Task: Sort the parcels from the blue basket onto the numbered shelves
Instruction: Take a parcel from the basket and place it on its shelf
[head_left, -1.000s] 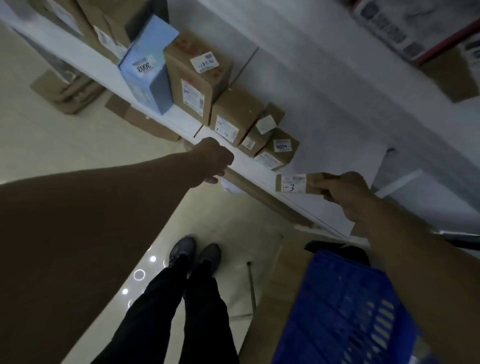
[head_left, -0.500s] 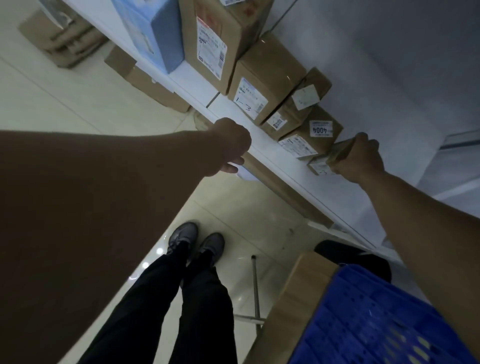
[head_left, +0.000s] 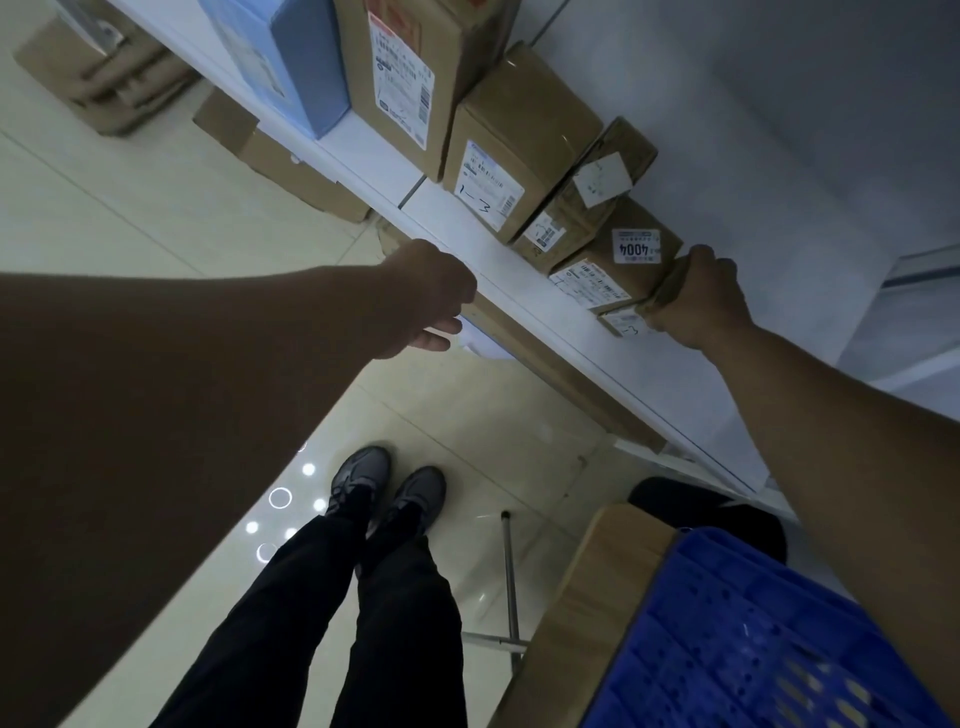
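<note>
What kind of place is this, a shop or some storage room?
Probably a parcel storage room: labelled cardboard parcels stand in a row on a white shelf, and a blue basket sits nearby.

Right hand grips small parcel on shelf.

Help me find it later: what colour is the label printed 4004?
The 4004 label is white with black digits, shown best in the head view.
</note>
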